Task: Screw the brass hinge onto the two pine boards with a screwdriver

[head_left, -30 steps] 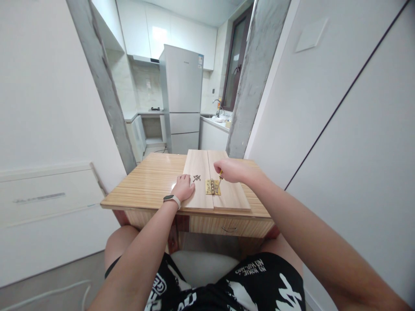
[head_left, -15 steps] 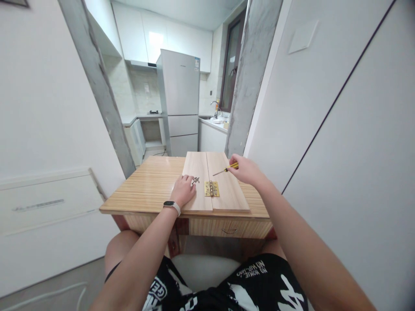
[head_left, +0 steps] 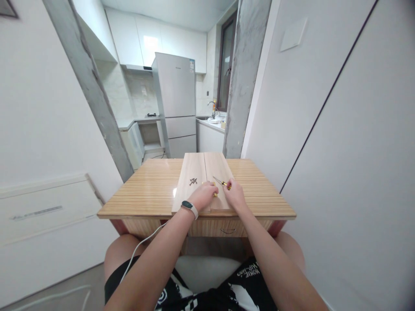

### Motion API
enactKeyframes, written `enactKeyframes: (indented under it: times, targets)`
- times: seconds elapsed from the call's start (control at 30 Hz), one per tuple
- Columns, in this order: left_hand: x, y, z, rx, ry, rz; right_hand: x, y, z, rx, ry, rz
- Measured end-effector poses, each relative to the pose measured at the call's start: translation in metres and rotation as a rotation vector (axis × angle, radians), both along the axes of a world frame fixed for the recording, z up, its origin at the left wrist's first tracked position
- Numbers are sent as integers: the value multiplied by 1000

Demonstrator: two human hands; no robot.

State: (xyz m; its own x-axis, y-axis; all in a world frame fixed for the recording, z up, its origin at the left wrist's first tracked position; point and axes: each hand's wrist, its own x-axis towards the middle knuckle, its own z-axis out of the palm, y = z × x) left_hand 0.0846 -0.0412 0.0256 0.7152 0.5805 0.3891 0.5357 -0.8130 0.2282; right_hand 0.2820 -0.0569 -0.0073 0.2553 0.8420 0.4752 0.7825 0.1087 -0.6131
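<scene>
Two pale boards [head_left: 192, 166] lie side by side on the wooden table. My left hand [head_left: 205, 195] is over the brass hinge [head_left: 215, 195] at the seam and covers most of it; its fingers are bent, and whether they pinch anything small is hidden. My right hand [head_left: 234, 194] grips a yellow and black screwdriver [head_left: 223, 183], whose shaft points up and left above the right board. Several screws [head_left: 193, 181] lie in a small pile on the left board, beyond my left hand.
The striped wooden table [head_left: 155, 190] extends on both sides of the boards. Below its front edge is a drawer [head_left: 228, 229], and a white cable [head_left: 139, 245] hangs at the left. A fridge [head_left: 178, 95] stands behind the table.
My left hand has moved right from the screws to the hinge, leaving the pile uncovered. My right hand has come down and nearer with the screwdriver. The view has shifted slightly.
</scene>
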Motion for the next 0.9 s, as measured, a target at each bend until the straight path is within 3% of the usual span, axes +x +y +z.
enactKeyframes:
  times: [0.3,0.47,0.67,0.9]
  targets:
    - [0,-2,6,40,52,95,1,0,-1,-11,-61,30]
    - [-2,6,17,-27,-79,234,1,0,-2,-28,-67,23]
    - [-43,42,9,-175,-437,493,1,-2,-2,-21,-38,24]
    - [-89,77,-12,-208,-390,734,2,-1,-3,-31,-21,25]
